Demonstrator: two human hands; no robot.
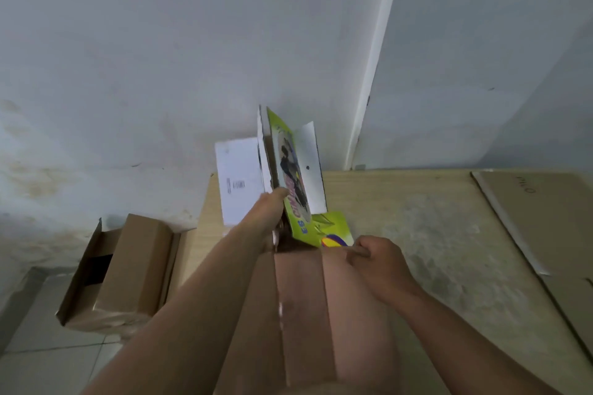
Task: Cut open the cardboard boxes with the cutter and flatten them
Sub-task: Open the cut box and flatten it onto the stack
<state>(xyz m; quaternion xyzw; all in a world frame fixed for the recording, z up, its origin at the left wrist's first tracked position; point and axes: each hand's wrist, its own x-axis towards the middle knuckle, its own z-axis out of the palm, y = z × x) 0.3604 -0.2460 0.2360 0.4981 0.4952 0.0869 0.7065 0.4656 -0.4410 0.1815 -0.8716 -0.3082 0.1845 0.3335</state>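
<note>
Green printed box [296,189]: held upright above the far left part of the desk [417,218]; it is opened out, with white flaps spread at the top and to the right, and its lower green corner is bent toward the viewer.
Left hand [268,218]: the box is gripped at its lower left edge; the thumb is laid on the printed face, and the fingers are wrapped behind it, out of sight.
Right hand [377,261]: placed just beside the lower green corner; the fingers are curled tightly together, but whether anything is pinched in them cannot be told.
Brown cardboard [308,314]: seen in the near foreground between the two forearms, directly below the green box, creased lengthwise.
White box [239,179]: stood just behind the left hand, a barcode label shown on its side.
Flattened cardboard [545,221]: laid flat on the desk at the far right, well apart from both hands.
Brown box [134,266]: left on the tiled floor [48,362] beside the desk, its end flaps opened.
</note>
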